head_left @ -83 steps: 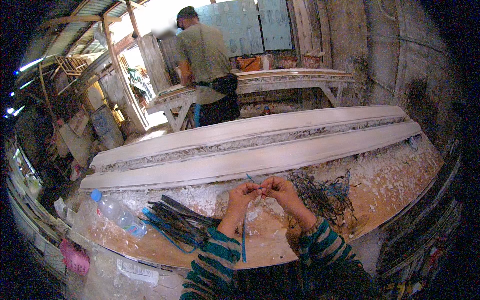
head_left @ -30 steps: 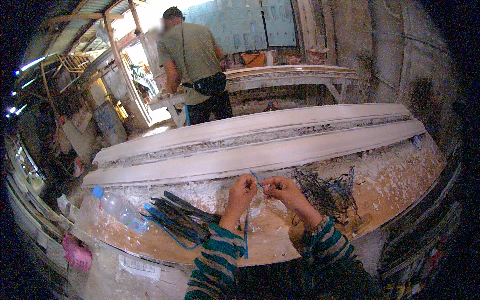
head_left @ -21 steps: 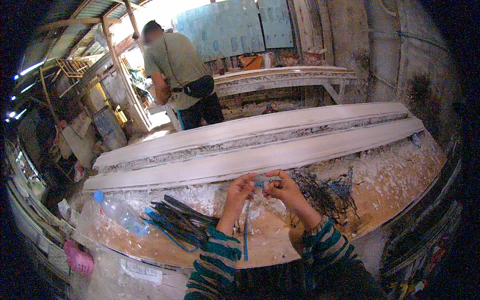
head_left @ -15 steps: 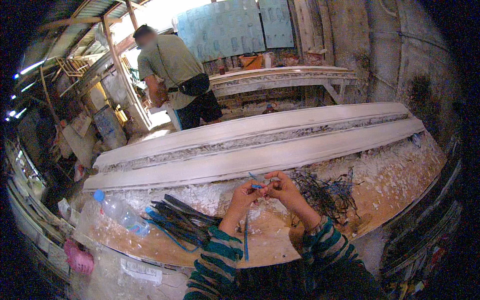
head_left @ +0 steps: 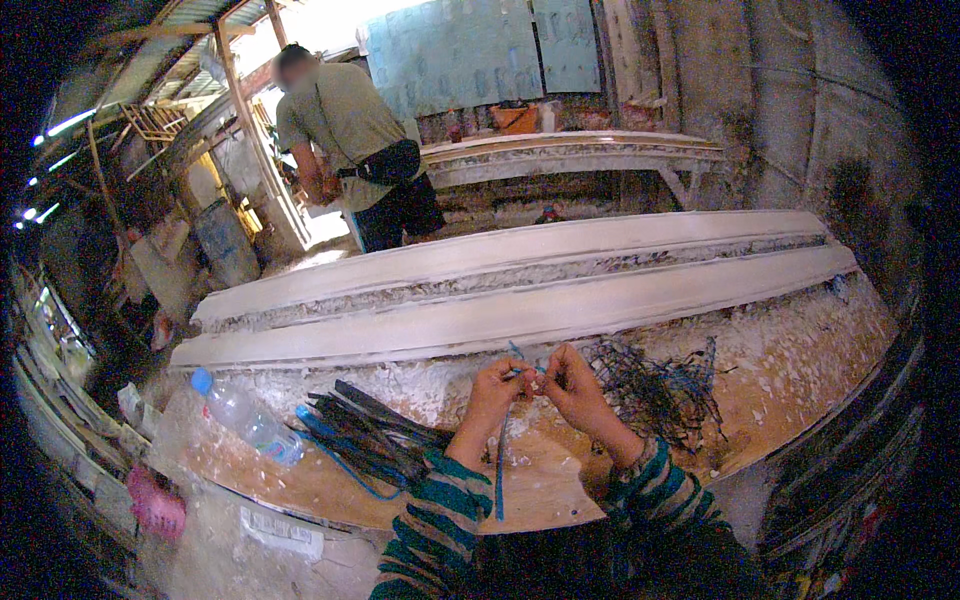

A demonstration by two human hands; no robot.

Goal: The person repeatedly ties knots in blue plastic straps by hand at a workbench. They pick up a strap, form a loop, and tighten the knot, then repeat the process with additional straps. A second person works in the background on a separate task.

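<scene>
My left hand (head_left: pixel 493 392) and my right hand (head_left: pixel 575 388) meet above the worktable, fingertips pinched together. Between them runs a thin blue strip (head_left: pixel 501 465), its long tail hanging straight down from the left fingers and a short end rising above them. Whatever detail sits between the fingertips is too small to make out. Just right of my right hand lies a tangled heap of thin dark and blue strands (head_left: pixel 665 395). A bundle of flat black strips (head_left: pixel 375 435) with some blue ones rests left of my left forearm.
Two long white-coated boards (head_left: pixel 500 315) stretch across the table behind my hands. A clear plastic bottle (head_left: pixel 245 420) with a blue cap lies at left. White flakes cover the wooden tabletop (head_left: pixel 540 490). Beyond, a person (head_left: pixel 350 140) stands near a bench (head_left: pixel 570 155) holding an orange container (head_left: pixel 515 118).
My right fingers, raised and spread a little before, have curled in against the left fingertips. The blue strip stays between my hands. The far person leans slightly lower.
</scene>
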